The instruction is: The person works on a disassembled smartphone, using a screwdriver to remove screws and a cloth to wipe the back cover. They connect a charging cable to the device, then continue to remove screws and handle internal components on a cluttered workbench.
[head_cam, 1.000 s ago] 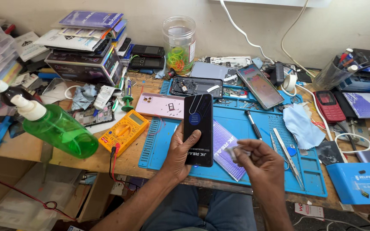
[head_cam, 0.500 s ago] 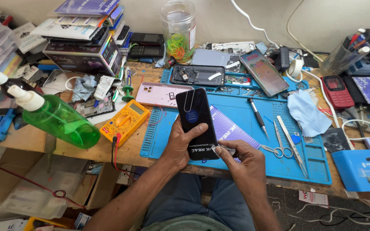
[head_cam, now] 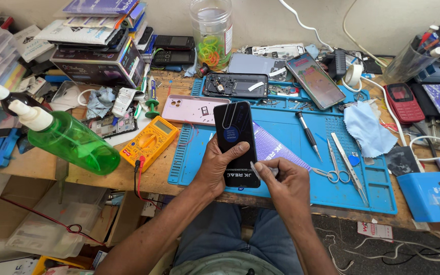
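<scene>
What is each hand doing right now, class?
Left hand: closed around the black phone, holding it up.
Right hand: pinching a small thin tool against the phone's edge.

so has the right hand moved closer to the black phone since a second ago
Yes. The right hand was out over the blue mat, apart from the black phone; now it has come left, fingertips meeting the phone's lower right edge.

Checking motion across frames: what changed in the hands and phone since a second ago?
The right hand moved in from beside the black phone to its lower edge, a small tool pinched in its fingers. The left hand kept gripping the phone. Blue mat and yellow meter stayed put.
</scene>
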